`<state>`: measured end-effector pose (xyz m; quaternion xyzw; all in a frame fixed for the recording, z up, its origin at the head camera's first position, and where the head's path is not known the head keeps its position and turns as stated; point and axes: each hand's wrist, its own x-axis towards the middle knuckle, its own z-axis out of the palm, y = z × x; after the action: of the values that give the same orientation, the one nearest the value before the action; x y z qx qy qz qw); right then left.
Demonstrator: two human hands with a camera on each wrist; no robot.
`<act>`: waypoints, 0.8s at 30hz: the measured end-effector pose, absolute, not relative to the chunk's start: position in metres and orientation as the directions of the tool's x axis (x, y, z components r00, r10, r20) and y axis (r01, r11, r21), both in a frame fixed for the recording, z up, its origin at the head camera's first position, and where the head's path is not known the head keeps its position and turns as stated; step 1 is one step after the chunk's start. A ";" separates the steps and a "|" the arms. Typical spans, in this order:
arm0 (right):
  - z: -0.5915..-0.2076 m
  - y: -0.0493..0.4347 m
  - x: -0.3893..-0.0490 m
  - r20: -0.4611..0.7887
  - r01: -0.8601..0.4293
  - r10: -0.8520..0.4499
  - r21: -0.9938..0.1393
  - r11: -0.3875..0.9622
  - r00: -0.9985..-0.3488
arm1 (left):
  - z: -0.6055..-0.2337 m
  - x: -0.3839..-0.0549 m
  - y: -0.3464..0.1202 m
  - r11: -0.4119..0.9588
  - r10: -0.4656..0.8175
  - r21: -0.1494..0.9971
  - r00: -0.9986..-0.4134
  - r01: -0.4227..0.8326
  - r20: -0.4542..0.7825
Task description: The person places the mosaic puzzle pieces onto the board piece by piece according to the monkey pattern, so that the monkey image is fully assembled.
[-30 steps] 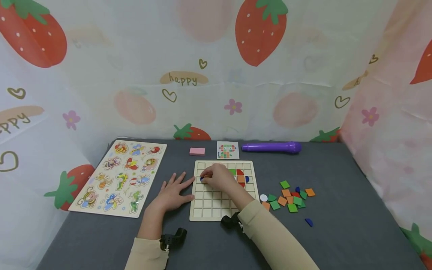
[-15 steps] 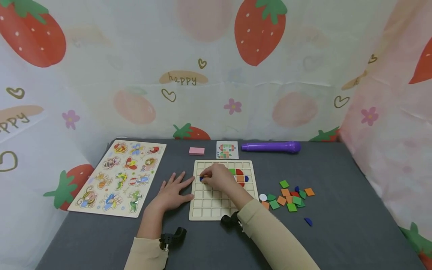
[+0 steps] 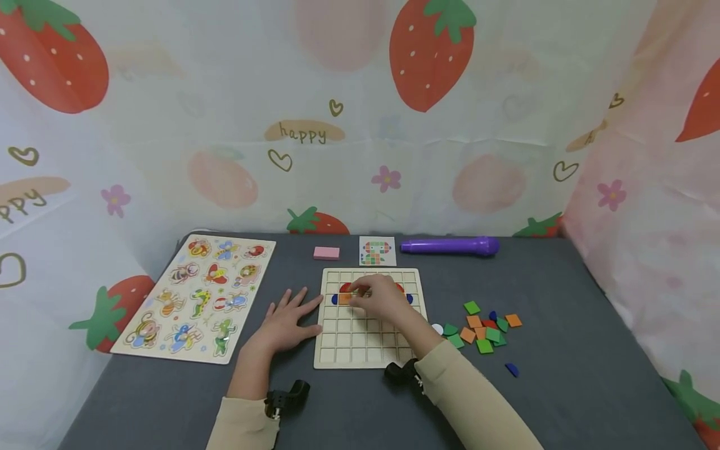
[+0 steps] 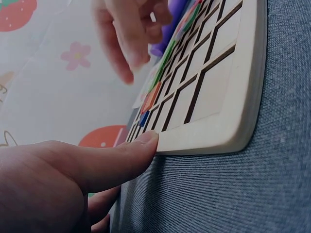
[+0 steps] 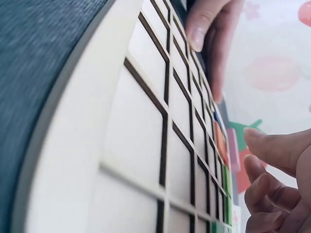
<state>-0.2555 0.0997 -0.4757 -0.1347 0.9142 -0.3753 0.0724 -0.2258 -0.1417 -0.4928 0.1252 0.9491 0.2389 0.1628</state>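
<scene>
My left hand (image 3: 285, 326) lies with spread fingers on the dark cloth, its thumb touching the left edge of the wooden grid board (image 3: 351, 359). Just above the board hovers my right hand (image 3: 382, 301), thumb and forefinger apart and nothing between them in the right wrist view. At the board's left side sit a blue half-round tile (image 3: 334, 299), an orange square tile (image 3: 344, 299) and a red tile (image 3: 345, 287). A second blue tile (image 3: 409, 299) and another red tile (image 3: 400, 287) show at its right side. The right hand hides the tiles between.
Loose green, orange, red and blue tiles (image 3: 485, 346) are scattered right of the board. Behind it lie a pink block (image 3: 326, 253), a pattern card (image 3: 377, 251) and a purple microphone-shaped stick (image 3: 450, 246). An animal puzzle board (image 3: 194, 299) is at left.
My right hand has let go of the blue half-round tile at the board's left, lifted and shifted right, uncovering the orange and red tiles. My left hand has stayed in place.
</scene>
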 end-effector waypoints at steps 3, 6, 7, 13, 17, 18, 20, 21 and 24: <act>-0.473 0.109 -0.251 -0.021 -0.182 -0.281 -0.715 0.675 -0.959 | -0.493 -0.226 -0.143 0.852 0.316 0.498 -0.917 0.161 -0.244; -0.472 0.117 -0.247 -0.013 -0.180 -0.272 -0.721 0.670 -0.962 | -0.493 -0.226 -0.143 0.849 0.322 0.502 -0.916 0.167 -0.240; -0.472 0.119 -0.245 -0.011 -0.180 -0.271 -0.722 0.668 -0.962 | -0.493 -0.226 -0.144 0.847 0.323 0.504 -0.915 0.167 -0.240; -0.469 0.136 -0.236 -0.012 -0.176 -0.265 -0.719 0.672 -0.964 | -0.492 -0.225 -0.143 0.844 0.325 0.510 -0.915 0.165 -0.241; -0.465 0.149 -0.230 -0.014 -0.159 -0.245 -0.723 0.672 -0.970 | -0.492 -0.224 -0.142 0.849 0.319 0.503 -0.916 0.162 -0.244; -0.464 0.153 -0.229 -0.016 -0.151 -0.236 -0.727 0.670 -0.972 | -0.492 -0.224 -0.142 0.850 0.317 0.502 -0.916 0.161 -0.244; -0.463 0.161 -0.227 -0.014 -0.138 -0.219 -0.735 0.664 -0.976 | -0.492 -0.225 -0.141 0.851 0.316 0.499 -0.917 0.161 -0.242; -0.462 0.165 -0.225 -0.017 -0.129 -0.209 -0.737 0.663 -0.978 | -0.492 -0.225 -0.141 0.851 0.315 0.500 -0.918 0.161 -0.241; -0.461 0.177 -0.223 -0.011 -0.117 -0.184 -0.732 0.671 -0.983 | -0.492 -0.225 -0.142 0.851 0.313 0.499 -0.919 0.161 -0.239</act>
<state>-0.2229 0.1773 -0.4613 -0.0825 0.9130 -0.3973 0.0419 -0.2246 -0.1419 -0.4925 0.1248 0.9492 0.2423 0.1575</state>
